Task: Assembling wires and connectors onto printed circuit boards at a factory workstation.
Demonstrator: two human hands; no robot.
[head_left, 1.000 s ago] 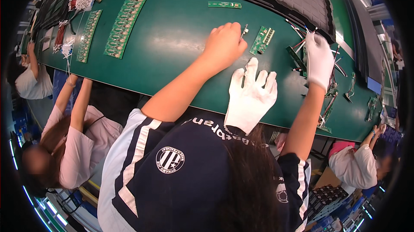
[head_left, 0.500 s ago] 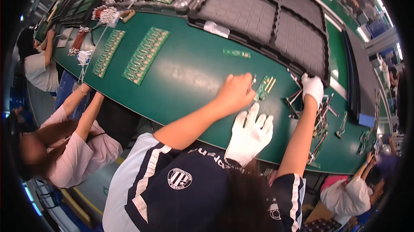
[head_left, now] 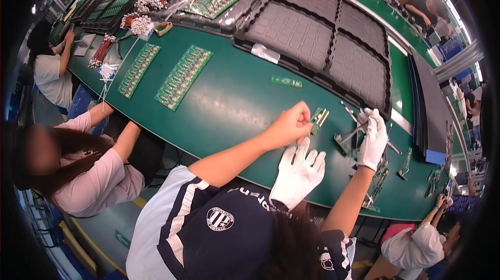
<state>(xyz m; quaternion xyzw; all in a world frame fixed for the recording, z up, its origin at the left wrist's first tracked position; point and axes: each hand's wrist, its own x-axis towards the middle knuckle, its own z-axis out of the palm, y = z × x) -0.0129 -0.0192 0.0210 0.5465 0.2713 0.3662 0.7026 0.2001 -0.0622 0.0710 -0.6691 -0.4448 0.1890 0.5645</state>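
Note:
My bare left hand [head_left: 292, 125] is closed in a pinch beside a small green circuit board [head_left: 319, 119] on the green table. Its fingertips are at the board's left edge, and whatever they hold is hidden. My right hand [head_left: 372, 142], in a white glove, is closed on wires [head_left: 359, 124] that run to a small green board [head_left: 341, 143] at its left. Between my forearms a white glove [head_left: 299, 173] with spread fingers lies by the table's near edge; I cannot tell what is inside it. Several wired boards [head_left: 383, 173] lie in a heap near my right wrist.
Beyond my hands stands a black divided tray [head_left: 291, 20]. A single board strip [head_left: 286, 81] lies before it. Two larger board panels [head_left: 184, 78] [head_left: 139, 71] are on the left, near a co-worker's arms [head_left: 125, 139]. Dark sheets [head_left: 429, 108] stand at the right.
My right hand has drawn wires and a small board away from the tray's corner, toward the left and nearer me. My left hand has shifted slightly right, against the small board. The view has tilted.

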